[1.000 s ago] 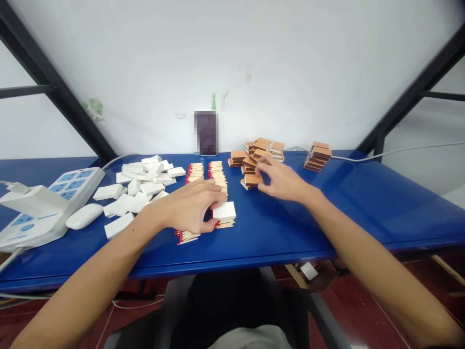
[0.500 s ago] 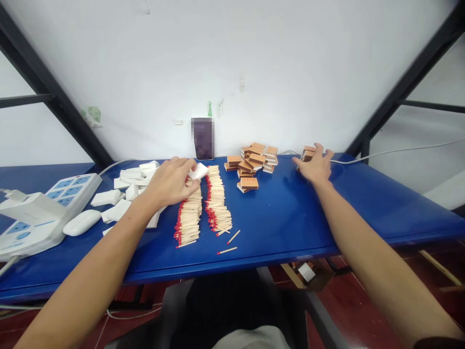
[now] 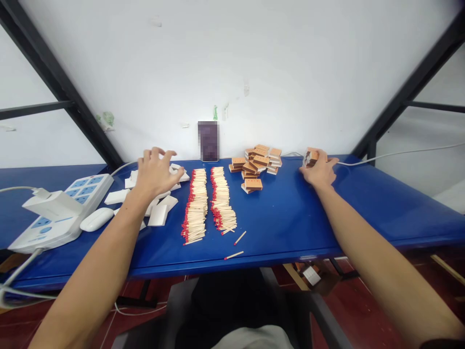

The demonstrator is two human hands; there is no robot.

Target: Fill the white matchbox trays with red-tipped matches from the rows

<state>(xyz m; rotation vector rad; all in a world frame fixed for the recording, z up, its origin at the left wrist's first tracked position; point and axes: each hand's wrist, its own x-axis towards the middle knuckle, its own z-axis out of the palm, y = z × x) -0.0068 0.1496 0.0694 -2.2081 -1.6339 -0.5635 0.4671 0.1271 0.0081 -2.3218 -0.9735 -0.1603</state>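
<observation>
A tilted stack of small orange-topped matchboxes (image 3: 313,154)

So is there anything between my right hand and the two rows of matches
Yes: the pile of orange matchboxes stands between your right hand and the rows of matches, towards the back of the table. Two loose matches also lie nearer the front edge.

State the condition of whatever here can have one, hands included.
Left hand: open, above the white boxes
Right hand: at the right-hand matchbox stack; grip partly hidden
White boxes: heaped loosely
Match rows: red heads leftward
Two single matches: lying loose
Middle matchboxes: unevenly piled
Charger: on power strip, cable attached
Dark panel: upright near the wall
</observation>
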